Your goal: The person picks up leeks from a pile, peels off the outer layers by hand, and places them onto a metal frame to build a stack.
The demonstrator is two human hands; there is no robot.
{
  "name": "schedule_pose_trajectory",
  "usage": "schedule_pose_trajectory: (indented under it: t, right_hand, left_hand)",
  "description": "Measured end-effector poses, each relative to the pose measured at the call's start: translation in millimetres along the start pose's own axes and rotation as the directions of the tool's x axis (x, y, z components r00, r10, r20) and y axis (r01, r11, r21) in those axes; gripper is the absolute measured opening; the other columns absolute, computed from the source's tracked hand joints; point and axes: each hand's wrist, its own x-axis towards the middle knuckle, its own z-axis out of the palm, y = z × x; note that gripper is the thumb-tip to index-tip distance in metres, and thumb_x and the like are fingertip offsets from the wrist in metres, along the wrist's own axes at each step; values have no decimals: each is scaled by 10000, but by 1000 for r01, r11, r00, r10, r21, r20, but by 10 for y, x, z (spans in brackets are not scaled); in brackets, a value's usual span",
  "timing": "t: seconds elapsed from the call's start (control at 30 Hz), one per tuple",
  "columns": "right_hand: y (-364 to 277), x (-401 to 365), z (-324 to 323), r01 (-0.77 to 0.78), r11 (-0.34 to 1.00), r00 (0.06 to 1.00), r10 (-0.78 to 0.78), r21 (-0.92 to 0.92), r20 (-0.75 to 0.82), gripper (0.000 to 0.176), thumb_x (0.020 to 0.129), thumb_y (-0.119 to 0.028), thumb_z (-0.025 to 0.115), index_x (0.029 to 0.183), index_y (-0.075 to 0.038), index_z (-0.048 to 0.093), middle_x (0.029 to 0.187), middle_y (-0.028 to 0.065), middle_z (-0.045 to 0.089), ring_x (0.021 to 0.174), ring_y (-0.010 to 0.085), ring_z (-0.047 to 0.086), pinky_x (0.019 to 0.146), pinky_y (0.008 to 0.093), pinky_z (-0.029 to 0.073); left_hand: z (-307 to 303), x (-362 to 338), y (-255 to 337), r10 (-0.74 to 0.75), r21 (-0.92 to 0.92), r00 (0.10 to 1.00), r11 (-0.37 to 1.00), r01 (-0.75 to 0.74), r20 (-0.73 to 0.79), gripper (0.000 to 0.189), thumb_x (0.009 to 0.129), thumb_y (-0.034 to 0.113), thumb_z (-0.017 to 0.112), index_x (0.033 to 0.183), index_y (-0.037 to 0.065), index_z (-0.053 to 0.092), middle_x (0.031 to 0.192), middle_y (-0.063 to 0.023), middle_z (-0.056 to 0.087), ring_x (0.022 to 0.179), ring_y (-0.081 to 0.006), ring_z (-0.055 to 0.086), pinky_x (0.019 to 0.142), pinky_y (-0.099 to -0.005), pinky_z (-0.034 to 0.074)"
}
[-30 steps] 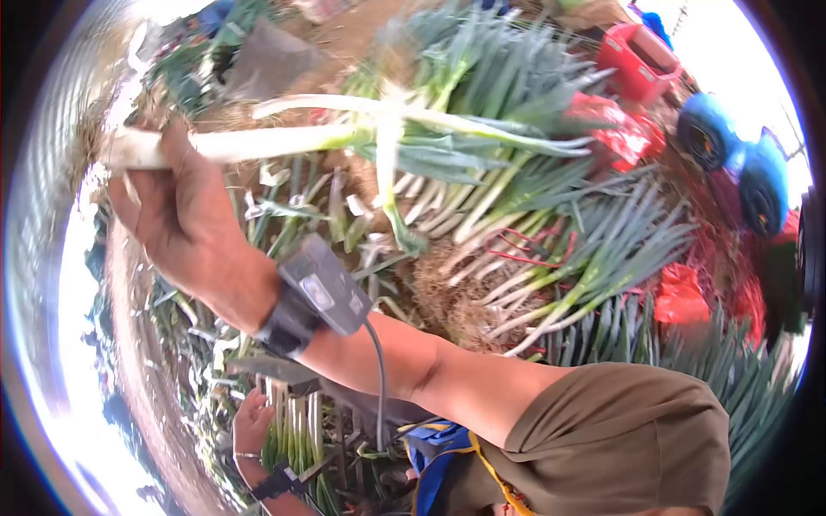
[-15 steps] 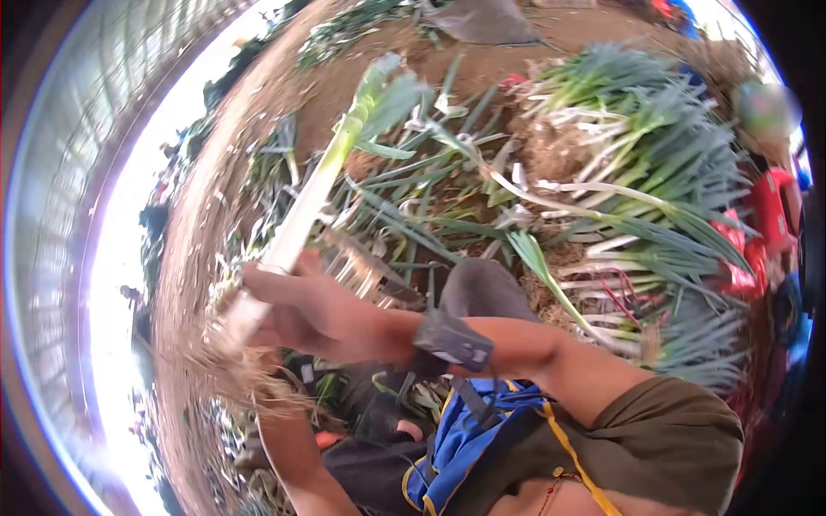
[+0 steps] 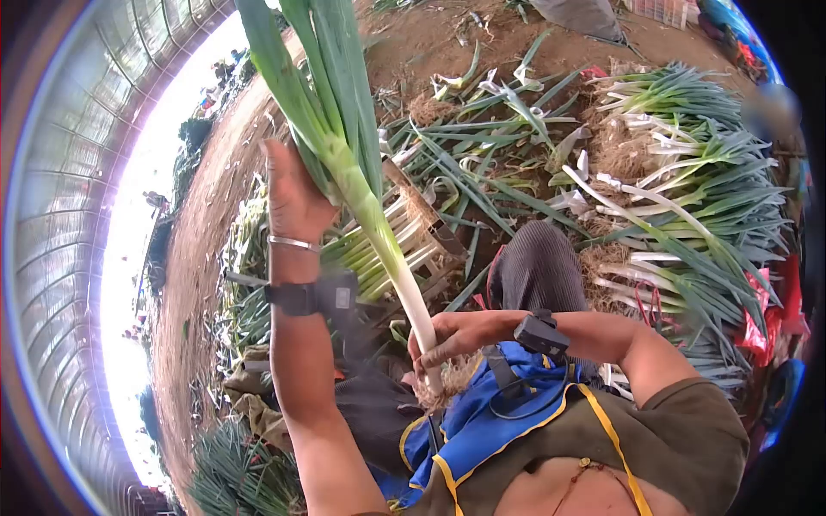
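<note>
A large leek slants across the middle, green leaves up at the top left and white end down. My right hand is closed round its white base, just above the roots beside the blue apron. My left hand is raised against the underside of the leaves. Its thumb stretches out straight, away from the leek, and its other fingers are hidden behind the leaves. Below them lies a row of pale leek stems, with a brown, blade-like tool across it.
Piled leeks with roots lie at the right, near a red plastic bag. Loose leaves are strewn over the soil. More leeks lie bottom left. My knee juts up in the middle. A grey sack is at the top.
The leek has swung right and closer, its root end now near the apron. My right hand has moved right and down with it; my left hand has risen to the leaves.
</note>
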Motion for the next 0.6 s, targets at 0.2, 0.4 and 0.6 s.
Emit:
schedule_pose_trajectory:
  t: [0.2, 0.4, 0.6]
  right_hand:
    - [278, 50, -255, -228, 891, 917, 60, -393, -395, 169, 845, -94, 649, 970, -17, 565, 864, 71, 656, 908, 160, 612, 816, 326, 482]
    - [-472, 266, -275, 185, 966, 796, -254, -179, -550, 483, 881, -156, 647, 1284, -12, 422, 1032, 61, 594, 981, 135, 561, 842, 281, 456]
    - [-1067, 633, -320, 482, 837, 676, -543, -257, -498, 497, 840, -82, 690, 1253, 24, 434, 1074, 88, 591, 1009, 151, 560, 890, 297, 453]
  left_hand:
    - [-134, -121, -56, 38, 184, 974, 983, 4, -222, 572, 803, 250, 741, 1265, 34, 482, 1184, -103, 583, 1079, -257, 564, 919, -419, 472]
    - [-177, -235, -109, 104, 98, 932, 992, -74, -347, 445, 838, 153, 698, 1228, 38, 515, 1144, -85, 606, 1034, -248, 591, 915, -437, 484]
    - [-60, -391, -217, 188, 110, 927, 981, -161, -326, 434, 847, 103, 675, 1247, 44, 516, 1177, -69, 595, 1066, -233, 581, 925, -418, 481]
